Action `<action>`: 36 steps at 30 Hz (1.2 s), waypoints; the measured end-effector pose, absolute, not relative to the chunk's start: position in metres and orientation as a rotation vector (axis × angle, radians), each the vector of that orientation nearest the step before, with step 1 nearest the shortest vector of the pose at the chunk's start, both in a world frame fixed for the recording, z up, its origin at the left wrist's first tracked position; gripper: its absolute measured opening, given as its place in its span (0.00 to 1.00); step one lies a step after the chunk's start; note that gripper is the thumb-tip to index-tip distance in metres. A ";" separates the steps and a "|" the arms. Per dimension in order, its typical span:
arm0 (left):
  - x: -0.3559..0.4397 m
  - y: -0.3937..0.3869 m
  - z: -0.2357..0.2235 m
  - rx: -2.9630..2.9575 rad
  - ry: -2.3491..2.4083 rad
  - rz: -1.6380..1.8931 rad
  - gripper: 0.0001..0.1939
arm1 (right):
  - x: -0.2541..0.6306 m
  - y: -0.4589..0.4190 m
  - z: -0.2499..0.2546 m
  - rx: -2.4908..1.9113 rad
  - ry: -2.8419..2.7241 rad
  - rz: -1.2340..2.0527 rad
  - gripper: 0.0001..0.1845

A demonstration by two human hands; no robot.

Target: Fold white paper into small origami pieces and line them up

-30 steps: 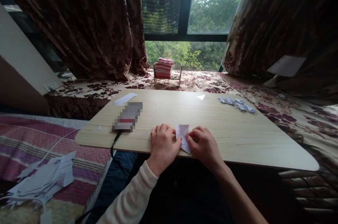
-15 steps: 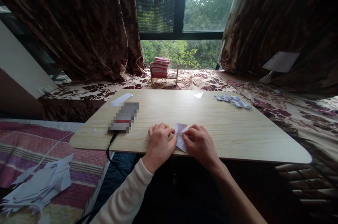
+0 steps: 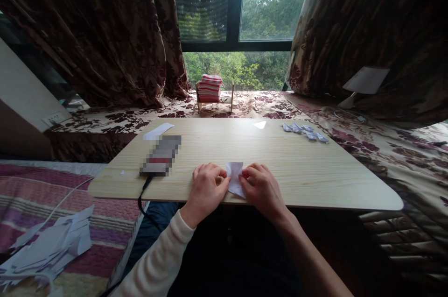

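The left hand [image 3: 207, 190] and right hand [image 3: 262, 190] have thumbs and forefingers clamped on opposite side edges of a creased white paper [image 3: 235, 180], which stands between the fingertips, near the wood-grain tabletop's [image 3: 336, 180] front edge. Beyond the right fingers sit small folded paper pieces [image 3: 310, 135]; left of the left fingers lies a blurred-out corded device [image 3: 161, 154], with a white paper strip [image 3: 158, 131] farther off.
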State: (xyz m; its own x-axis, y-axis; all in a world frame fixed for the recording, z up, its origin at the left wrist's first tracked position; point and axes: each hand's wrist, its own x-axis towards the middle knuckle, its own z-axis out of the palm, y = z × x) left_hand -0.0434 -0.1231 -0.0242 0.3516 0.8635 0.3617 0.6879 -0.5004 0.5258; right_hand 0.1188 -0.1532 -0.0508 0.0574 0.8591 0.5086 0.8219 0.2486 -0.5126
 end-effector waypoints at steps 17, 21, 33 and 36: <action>-0.034 -0.145 -0.030 2.482 1.447 0.961 0.03 | 0.115 -0.160 -0.048 -1.555 -1.802 -0.048 0.07; -0.034 -0.145 -0.033 2.502 1.456 0.948 0.06 | 0.116 -0.162 -0.047 -1.514 -1.826 -0.030 0.05; -0.035 -0.142 -0.034 2.476 1.395 0.964 0.04 | 0.120 -0.168 -0.041 -1.464 -1.929 -0.001 0.08; -0.036 -0.142 -0.034 2.467 1.353 0.982 0.06 | 0.120 -0.168 -0.042 -1.464 -1.937 -0.006 0.08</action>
